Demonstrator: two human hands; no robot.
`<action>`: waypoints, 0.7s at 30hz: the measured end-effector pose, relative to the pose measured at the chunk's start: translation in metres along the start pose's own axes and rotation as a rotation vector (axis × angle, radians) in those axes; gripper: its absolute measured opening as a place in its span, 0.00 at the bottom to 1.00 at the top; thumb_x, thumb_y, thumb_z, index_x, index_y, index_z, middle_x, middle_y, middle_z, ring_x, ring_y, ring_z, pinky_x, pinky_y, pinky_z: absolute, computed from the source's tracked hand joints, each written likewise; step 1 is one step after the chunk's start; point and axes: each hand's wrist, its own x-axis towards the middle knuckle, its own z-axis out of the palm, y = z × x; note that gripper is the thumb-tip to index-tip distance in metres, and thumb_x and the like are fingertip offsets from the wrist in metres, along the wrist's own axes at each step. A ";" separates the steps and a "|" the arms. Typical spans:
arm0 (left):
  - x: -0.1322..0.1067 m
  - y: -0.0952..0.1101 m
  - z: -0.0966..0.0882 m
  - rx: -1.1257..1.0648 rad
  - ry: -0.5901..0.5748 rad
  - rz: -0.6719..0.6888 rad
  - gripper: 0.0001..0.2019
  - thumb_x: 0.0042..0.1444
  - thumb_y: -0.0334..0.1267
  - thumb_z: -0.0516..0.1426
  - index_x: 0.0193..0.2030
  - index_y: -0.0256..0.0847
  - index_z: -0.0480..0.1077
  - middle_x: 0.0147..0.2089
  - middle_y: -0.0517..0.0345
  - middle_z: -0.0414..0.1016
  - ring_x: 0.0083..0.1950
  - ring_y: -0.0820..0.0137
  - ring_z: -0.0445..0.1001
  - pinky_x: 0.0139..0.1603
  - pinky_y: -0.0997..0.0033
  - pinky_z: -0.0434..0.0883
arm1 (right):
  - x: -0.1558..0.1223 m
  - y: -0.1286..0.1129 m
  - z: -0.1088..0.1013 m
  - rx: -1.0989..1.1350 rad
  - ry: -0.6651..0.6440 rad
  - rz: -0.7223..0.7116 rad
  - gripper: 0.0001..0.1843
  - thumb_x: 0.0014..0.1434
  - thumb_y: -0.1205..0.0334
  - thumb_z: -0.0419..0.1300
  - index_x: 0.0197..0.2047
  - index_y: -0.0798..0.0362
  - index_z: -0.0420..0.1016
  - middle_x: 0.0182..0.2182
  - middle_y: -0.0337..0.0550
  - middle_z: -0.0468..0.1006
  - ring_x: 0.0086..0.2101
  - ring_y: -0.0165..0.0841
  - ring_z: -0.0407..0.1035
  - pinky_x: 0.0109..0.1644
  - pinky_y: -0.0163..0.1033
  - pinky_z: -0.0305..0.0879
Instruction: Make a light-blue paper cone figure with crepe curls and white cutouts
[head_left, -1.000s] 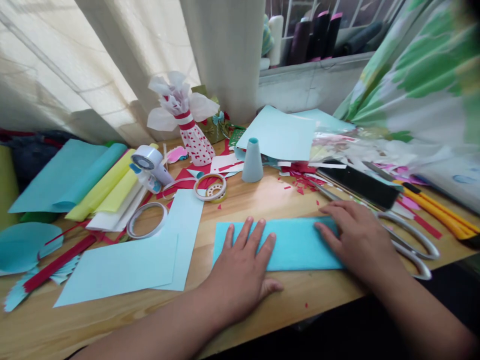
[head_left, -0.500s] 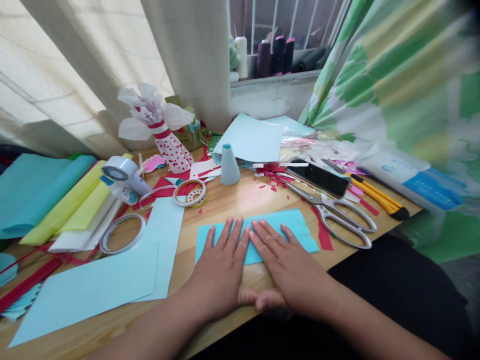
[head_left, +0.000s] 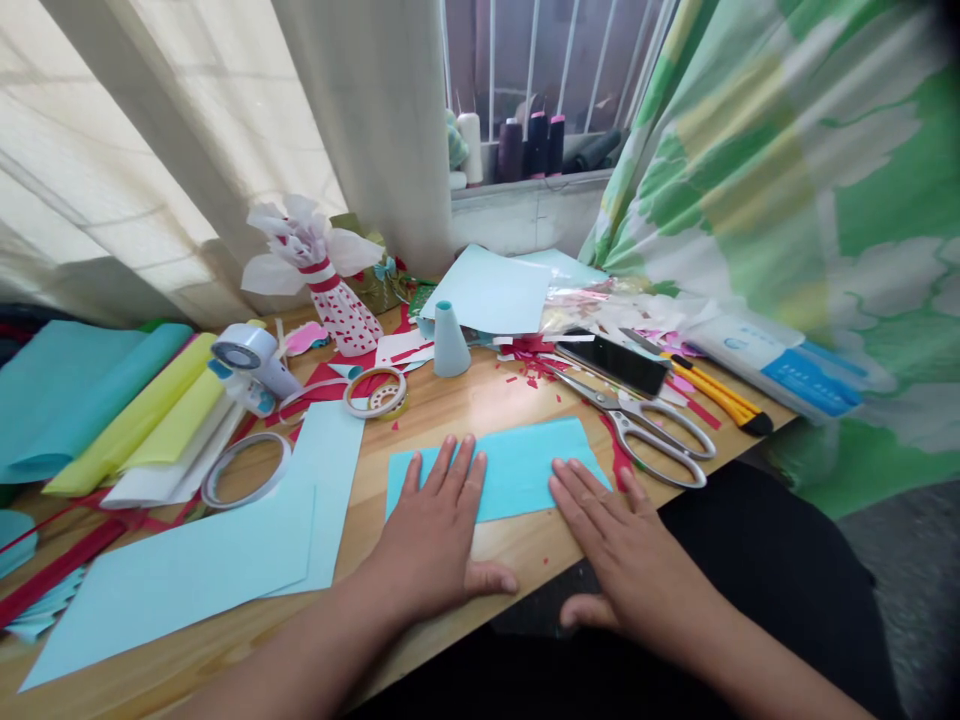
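A bright blue rectangle of paper [head_left: 517, 462] lies flat on the wooden table near its front edge. My left hand [head_left: 439, 520] rests flat over the paper's left part, fingers spread and thumb out to the right. On the paper's right end lie the fingertips of my right hand [head_left: 615, 530]; its fingers are stretched out, and its thumb hangs past the table edge. Neither hand grips anything. Just right of the paper are silver scissors [head_left: 652, 430] on a red paper scrap. Behind the paper stands a pale blue paper cone [head_left: 451, 342].
Pale blue sheets [head_left: 202, 555] and a tape roll [head_left: 247, 470] lie to the left, near rolled yellow paper [head_left: 142, 420]. A phone [head_left: 615, 362], a yellow cutter [head_left: 720, 392] and red scraps [head_left: 529, 350] lie back right. A wrapped bouquet [head_left: 341, 310] stands at the back.
My right hand has slid right, away from my left hand, to the paper's right end. My left hand stays on the left part. The camera view has shifted slightly.
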 end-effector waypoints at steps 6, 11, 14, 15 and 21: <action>-0.010 -0.002 -0.001 0.003 0.110 0.133 0.44 0.49 0.68 0.47 0.68 0.45 0.48 0.71 0.45 0.37 0.70 0.44 0.34 0.62 0.33 0.42 | -0.008 0.013 -0.007 0.033 -0.041 -0.003 0.54 0.50 0.28 0.46 0.67 0.61 0.48 0.64 0.63 0.53 0.61 0.57 0.50 0.55 0.73 0.44; -0.020 -0.004 -0.008 0.022 0.197 0.215 0.19 0.62 0.44 0.49 0.57 0.40 0.66 0.62 0.47 0.64 0.63 0.56 0.61 0.59 0.51 0.62 | 0.000 0.045 -0.025 0.109 0.032 0.104 0.27 0.63 0.48 0.47 0.61 0.53 0.62 0.59 0.54 0.65 0.58 0.48 0.59 0.58 0.63 0.54; -0.020 -0.006 -0.010 0.059 0.257 0.289 0.14 0.61 0.33 0.51 0.52 0.41 0.69 0.57 0.50 0.71 0.55 0.59 0.68 0.52 0.56 0.70 | 0.002 0.083 -0.029 0.023 0.134 0.430 0.20 0.61 0.62 0.47 0.51 0.58 0.72 0.50 0.56 0.75 0.51 0.46 0.68 0.54 0.52 0.63; -0.019 -0.007 -0.010 0.072 0.271 0.314 0.14 0.60 0.30 0.51 0.51 0.41 0.69 0.56 0.50 0.71 0.52 0.60 0.69 0.50 0.57 0.71 | 0.003 0.094 -0.029 0.011 0.108 0.454 0.19 0.59 0.64 0.49 0.49 0.59 0.73 0.48 0.57 0.76 0.47 0.47 0.70 0.51 0.52 0.65; -0.019 -0.011 0.001 0.056 0.368 0.325 0.13 0.60 0.29 0.50 0.50 0.43 0.69 0.55 0.50 0.71 0.53 0.59 0.68 0.50 0.53 0.70 | 0.011 0.125 -0.026 0.007 -0.007 0.473 0.20 0.50 0.62 0.56 0.47 0.55 0.75 0.38 0.50 0.80 0.38 0.46 0.73 0.40 0.46 0.69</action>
